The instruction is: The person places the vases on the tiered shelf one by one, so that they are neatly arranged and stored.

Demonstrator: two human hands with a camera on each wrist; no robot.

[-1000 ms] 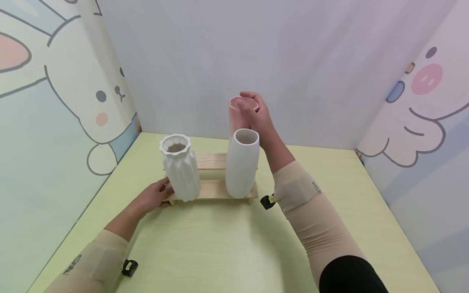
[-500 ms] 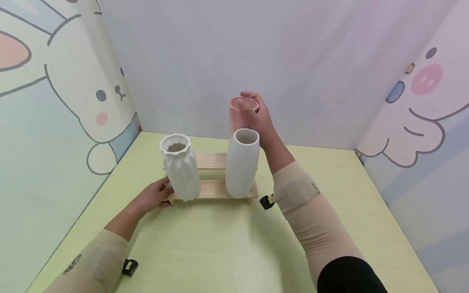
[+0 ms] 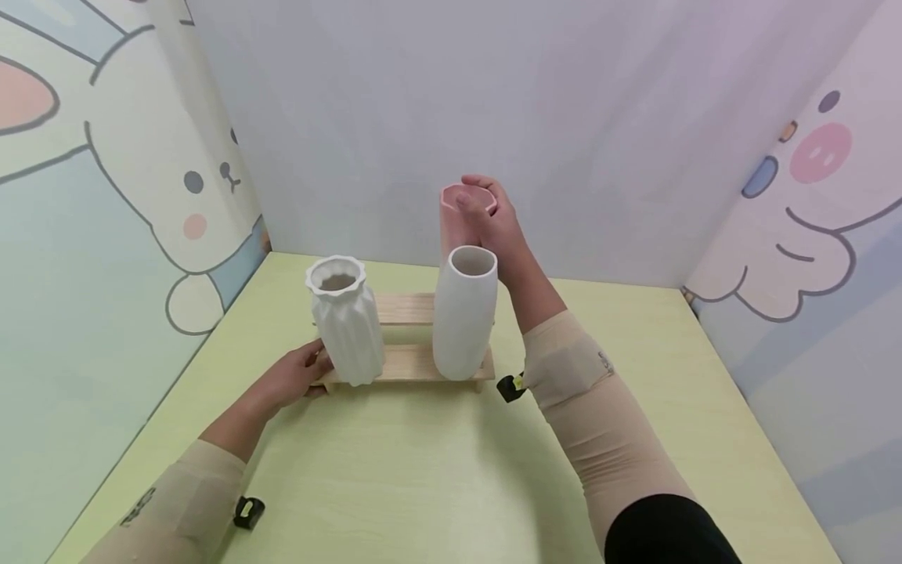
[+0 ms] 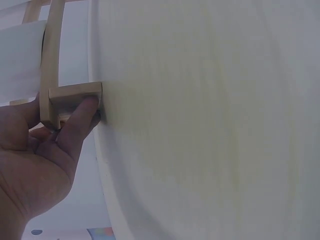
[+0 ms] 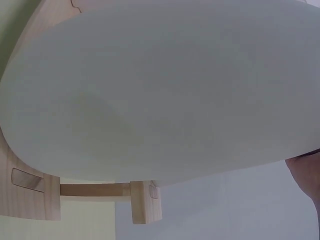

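Note:
A two-tier wooden rack stands on the table. At its left end my left hand grips the lower tier; in the left wrist view, the fingers of that hand curl around the end near a leg. My right hand holds a pink vase by its rim, thumb inside the mouth. The pink vase is upright at the rack's back right, its base hidden behind a smooth white vase on the lower tier. A pleated white vase with a wavy rim stands beside my left hand.
The pale yellow-green table meets a plain pale wall behind the rack. Cartoon-printed walls flank both sides. Small black devices are strapped to both forearms. The smooth white vase fills most of the right wrist view.

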